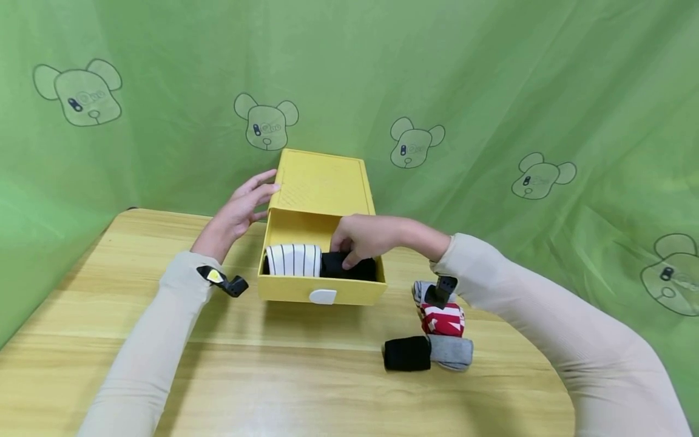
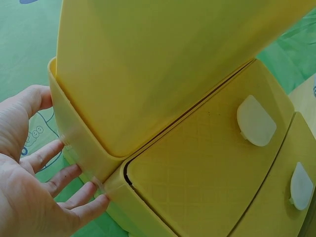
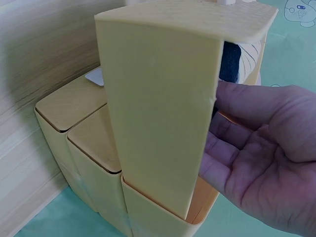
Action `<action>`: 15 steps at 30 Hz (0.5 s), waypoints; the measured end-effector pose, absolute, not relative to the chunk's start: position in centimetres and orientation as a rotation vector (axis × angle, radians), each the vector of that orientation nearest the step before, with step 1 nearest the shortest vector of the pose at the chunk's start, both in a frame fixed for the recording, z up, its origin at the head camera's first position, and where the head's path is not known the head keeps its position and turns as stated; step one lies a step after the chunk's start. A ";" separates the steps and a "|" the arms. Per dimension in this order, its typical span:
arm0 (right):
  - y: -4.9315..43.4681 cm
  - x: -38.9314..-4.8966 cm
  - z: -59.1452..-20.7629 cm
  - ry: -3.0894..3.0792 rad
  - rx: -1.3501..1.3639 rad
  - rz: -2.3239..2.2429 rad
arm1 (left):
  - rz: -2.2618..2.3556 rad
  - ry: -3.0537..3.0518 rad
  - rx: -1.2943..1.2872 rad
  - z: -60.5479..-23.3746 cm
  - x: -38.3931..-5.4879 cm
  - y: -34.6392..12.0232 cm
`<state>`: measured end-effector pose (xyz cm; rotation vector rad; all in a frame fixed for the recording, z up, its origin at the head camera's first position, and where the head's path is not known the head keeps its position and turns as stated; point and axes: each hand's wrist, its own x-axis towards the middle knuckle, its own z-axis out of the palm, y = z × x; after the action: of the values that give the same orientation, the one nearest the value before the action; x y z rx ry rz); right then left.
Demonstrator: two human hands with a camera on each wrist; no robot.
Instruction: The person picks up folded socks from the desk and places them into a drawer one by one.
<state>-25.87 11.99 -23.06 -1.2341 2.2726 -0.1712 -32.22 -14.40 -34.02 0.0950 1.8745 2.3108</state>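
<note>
At the left of centre in the head view, a person's left hand [image 1: 239, 207] braces the side of a yellow drawer cabinet [image 1: 324, 182], its fingers apart and the tips touching the wall. The left wrist view shows two shut drawers beneath the pulled-out one, each with a white tab. In the middle of the head view, the open top drawer [image 1: 292, 290] holds a white, black-striped sock roll [image 1: 293, 260] at its left and a black sock roll [image 1: 364, 270] just beside it at its right. The right hand [image 1: 368, 235] reaches in from the right, thumb and fingers clamped on the black sock roll. At lower right, four more rolls sit close together on the wooden counter [image 1: 218, 364]: a plain black roll [image 1: 407, 353], a grey roll [image 1: 423, 292], a red-and-white roll [image 1: 443, 320] and a paler grey roll [image 1: 452, 352].
</note>
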 end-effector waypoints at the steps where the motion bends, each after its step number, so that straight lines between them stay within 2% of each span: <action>1: 12.0 -25.9 -23.1 2.271 -1.237 -0.164 | 2.304 1.878 0.098 -34.0 -32.2 -14.4; 15: 11.7 -26.2 -23.2 2.364 -1.202 -0.166 | 2.298 1.880 0.100 -33.9 -32.2 -14.5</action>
<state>-26.17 11.75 -23.24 -1.2021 2.3644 -0.1657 -32.20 -14.50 -33.95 0.1005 1.8804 2.2982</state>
